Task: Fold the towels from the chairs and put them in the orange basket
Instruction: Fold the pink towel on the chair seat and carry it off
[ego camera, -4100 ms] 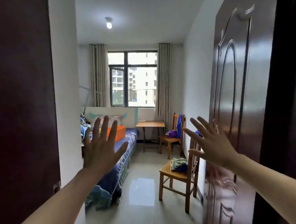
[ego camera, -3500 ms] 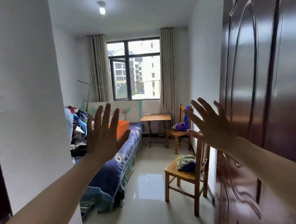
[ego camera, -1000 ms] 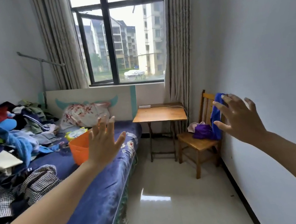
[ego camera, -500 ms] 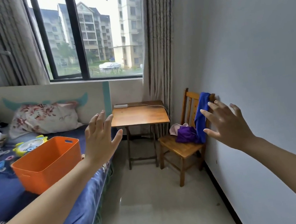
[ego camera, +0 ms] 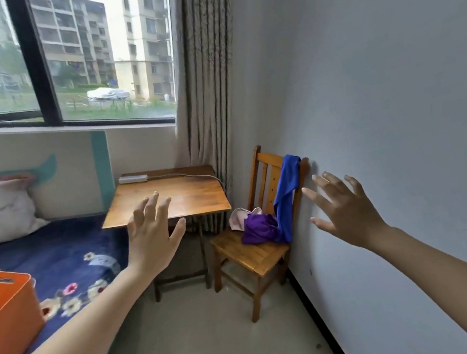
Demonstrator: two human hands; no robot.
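Both the left hand (ego camera: 153, 241) and the right hand (ego camera: 346, 209) are raised with spread fingers, holding nothing; the blue towel (ego camera: 288, 196) hangs on the chair (ego camera: 254, 254) back; purple towel (ego camera: 258, 228) and perhaps a pink one on its seat; the orange basket (ego camera: 7, 319) stands on the bed (ego camera: 67, 252).

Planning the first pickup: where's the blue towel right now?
Head view, right of centre: the blue towel hangs over the backrest of the wooden chair, its lower end on the seat beside the purple cloth.

There are two hands, left hand (ego camera: 151, 241) and right hand (ego camera: 347, 212); one chair (ego camera: 254, 257); three towels: blue towel (ego camera: 288, 196), purple towel (ego camera: 258, 230), pink towel (ego camera: 240, 219); one orange basket (ego camera: 8, 322).
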